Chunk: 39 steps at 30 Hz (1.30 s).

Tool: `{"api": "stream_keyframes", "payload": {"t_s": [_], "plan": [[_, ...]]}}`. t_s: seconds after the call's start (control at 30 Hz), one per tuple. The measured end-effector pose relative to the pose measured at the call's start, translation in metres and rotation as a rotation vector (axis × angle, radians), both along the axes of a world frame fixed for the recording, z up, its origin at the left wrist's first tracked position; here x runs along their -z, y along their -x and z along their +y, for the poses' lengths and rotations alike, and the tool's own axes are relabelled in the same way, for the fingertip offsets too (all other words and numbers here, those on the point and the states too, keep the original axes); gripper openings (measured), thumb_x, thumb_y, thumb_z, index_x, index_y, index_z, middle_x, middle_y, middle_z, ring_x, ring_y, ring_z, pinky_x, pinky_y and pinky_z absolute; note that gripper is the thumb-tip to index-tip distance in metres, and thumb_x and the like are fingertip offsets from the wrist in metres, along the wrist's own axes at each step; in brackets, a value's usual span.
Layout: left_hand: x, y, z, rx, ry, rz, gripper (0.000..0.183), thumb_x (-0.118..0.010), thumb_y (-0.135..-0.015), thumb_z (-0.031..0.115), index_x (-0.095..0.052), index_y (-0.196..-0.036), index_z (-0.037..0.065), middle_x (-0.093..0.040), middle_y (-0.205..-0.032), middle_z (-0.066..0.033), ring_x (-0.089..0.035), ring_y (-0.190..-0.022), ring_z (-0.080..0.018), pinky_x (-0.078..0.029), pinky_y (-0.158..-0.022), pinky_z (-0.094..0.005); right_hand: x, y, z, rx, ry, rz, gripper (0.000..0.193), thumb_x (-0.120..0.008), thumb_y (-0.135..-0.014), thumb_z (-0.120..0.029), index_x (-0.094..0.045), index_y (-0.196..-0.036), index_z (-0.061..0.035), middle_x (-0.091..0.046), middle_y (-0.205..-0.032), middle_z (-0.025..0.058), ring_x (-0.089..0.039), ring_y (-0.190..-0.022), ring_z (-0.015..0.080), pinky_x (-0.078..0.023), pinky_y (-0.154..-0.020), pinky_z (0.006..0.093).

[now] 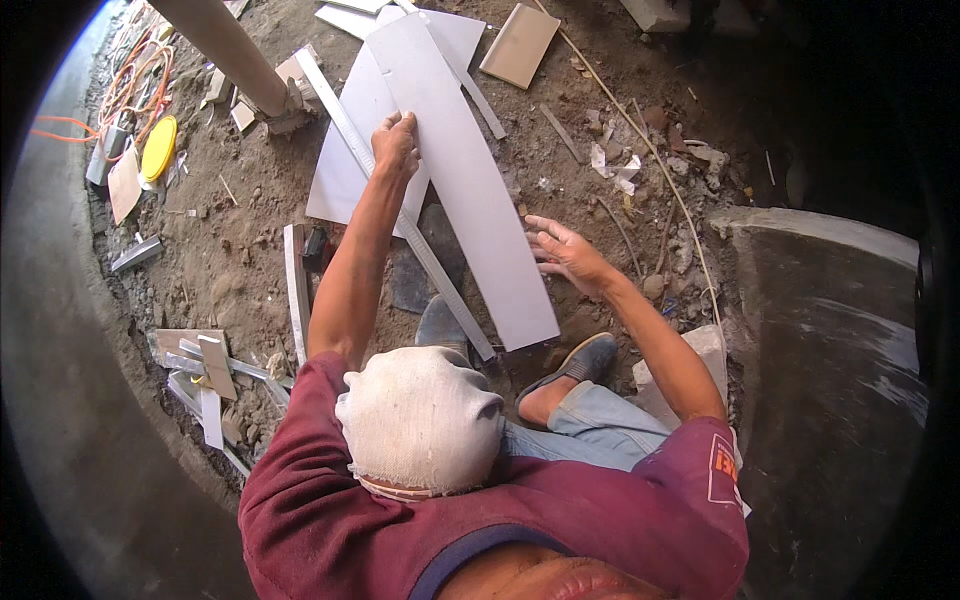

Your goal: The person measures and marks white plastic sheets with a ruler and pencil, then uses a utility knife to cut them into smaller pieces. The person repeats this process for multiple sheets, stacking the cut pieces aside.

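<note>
- The step in hand looks to be handling and lining up the long white panel (470,190), which slants across the middle of the view, its far end up and to the left, its near end between the person's grey shoes (590,355)
- Behind it a wider white sheet (345,190) lies on the dirt ground (235,270), and a straight metal bar (345,125) crosses that sheet along the panel's left side; whether the panel rests flat or is partly lifted, I cannot tell
- The next move, as I judge it, calls for the right hand (570,255) to close on the panel's right edge, so that both long sides are steadied while the angle is set
- The left hand (396,147) is at the panel's left edge toward the far end, fingers curled in and pinching that edge, the left forearm (352,255) reaching nearly straight ahead over the bar
- The right hand's fingers are spread and point left, just beside the right edge, apparently holding nothing; its forearm (655,335) slants inward from a bent elbow
</note>
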<state>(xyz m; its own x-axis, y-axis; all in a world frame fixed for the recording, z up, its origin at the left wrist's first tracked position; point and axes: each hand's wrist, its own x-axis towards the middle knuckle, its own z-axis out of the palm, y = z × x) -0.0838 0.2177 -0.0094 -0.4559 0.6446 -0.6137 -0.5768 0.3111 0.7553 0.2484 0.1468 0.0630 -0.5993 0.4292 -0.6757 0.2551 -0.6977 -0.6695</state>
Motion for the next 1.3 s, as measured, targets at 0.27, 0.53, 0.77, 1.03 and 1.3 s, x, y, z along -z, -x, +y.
{"api": "stream_keyframes", "payload": {"t_s": [0.27,0.53,0.77,1.03,1.3], "plan": [[-0.004,-0.005,-0.018,0.007,-0.053,-0.055,0.048,-0.057,-0.097,0.012,-0.038,-0.138,-0.003,-0.060,-0.111,-0.0168,-0.065,-0.097,-0.0305,-0.057,-0.081,-0.0476,0.083,-0.043,0.011,0.046,-0.838,-0.677,0.051,-0.061,-0.094,-0.053,-0.071,-0.104,-0.0037,-0.072,-0.091,0.0199,-0.070,-0.087,0.0323,-0.052,-0.079,0.0420],[-0.005,-0.019,-0.137,0.320,0.496,1.073,0.086,-0.085,-0.074,0.037,-0.040,-0.139,0.004,-0.045,-0.130,-0.0285,-0.049,-0.120,-0.0431,-0.040,-0.104,-0.0471,0.084,-0.100,0.106,0.029,-1.037,-0.831,0.064,-0.056,-0.089,-0.068,-0.076,-0.104,-0.0081,-0.072,-0.091,0.0226,-0.070,-0.086,0.0374,-0.052,-0.078,0.0435],[-0.011,-0.015,-0.128,0.216,0.167,1.201,0.077,-0.067,-0.075,0.011,-0.032,-0.143,-0.005,-0.044,-0.127,-0.0291,-0.050,-0.118,-0.0446,-0.042,-0.104,-0.0485,0.054,-0.153,0.164,-0.136,-1.038,-0.906,0.068,-0.052,-0.091,-0.068,-0.075,-0.099,-0.0044,-0.070,-0.087,0.0244,-0.070,-0.081,0.0282,-0.051,-0.075,0.0379],[-0.031,0.096,-0.092,0.421,-0.115,1.720,0.071,-0.064,-0.070,-0.006,-0.049,-0.139,-0.001,-0.061,-0.119,-0.0226,-0.056,-0.111,-0.0393,-0.045,-0.098,-0.0457,0.029,-0.185,0.179,0.023,-1.169,-1.025,0.065,-0.049,-0.092,-0.068,-0.077,-0.092,-0.0086,-0.073,-0.089,0.0160,-0.070,-0.083,0.0313,-0.051,-0.075,0.0404],[0.001,0.107,-0.130,0.542,0.378,1.542,0.065,-0.060,-0.084,0.005,-0.043,-0.147,0.007,-0.055,-0.123,-0.0256,-0.051,-0.117,-0.0403,-0.043,-0.105,-0.0472,0.082,-0.135,0.125,0.146,-0.540,-0.476,0.052,-0.062,-0.090,-0.047,-0.072,-0.093,0.0039,-0.071,-0.089,0.0148,-0.065,-0.076,0.0212,-0.051,-0.068,0.0368]]}}
